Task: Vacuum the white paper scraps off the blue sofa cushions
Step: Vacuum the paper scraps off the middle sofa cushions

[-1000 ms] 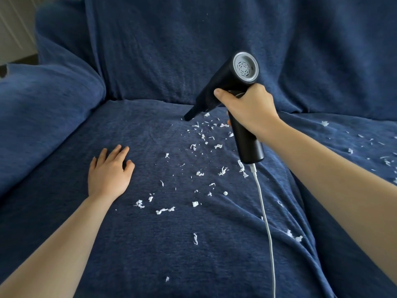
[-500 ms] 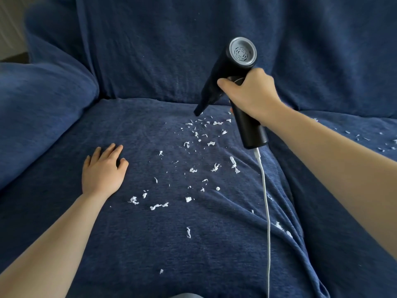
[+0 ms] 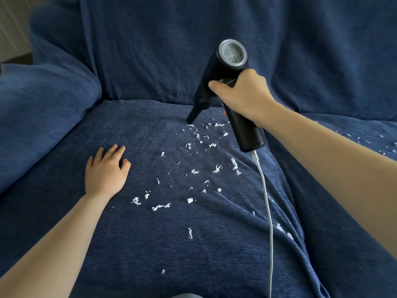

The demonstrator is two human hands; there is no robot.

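A black handheld vacuum (image 3: 217, 67) with a grey vented rear end is gripped by my right hand (image 3: 242, 95) around its handle. Its narrow nozzle tip (image 3: 190, 119) points down-left and touches the blue seat cushion (image 3: 133, 244) near the backrest, at the far edge of the scattered white paper scraps (image 3: 194, 171). A white cord (image 3: 267, 203) hangs from the handle's base. My left hand (image 3: 105, 171) lies flat, palm down, fingers apart, on the cushion left of the scraps. More scraps (image 3: 384, 147) lie on the right cushion.
The sofa's blue armrest (image 3: 38, 110) bulges at the left. The blue backrest (image 3: 150, 50) rises behind the seat. A fold in the cover (image 3: 287, 229) runs between the two seat cushions, with a few scraps caught in it.
The vacuum nozzle has moved from hovering above the cushion down to its surface near the backrest. My left hand has stayed flat on the seat.
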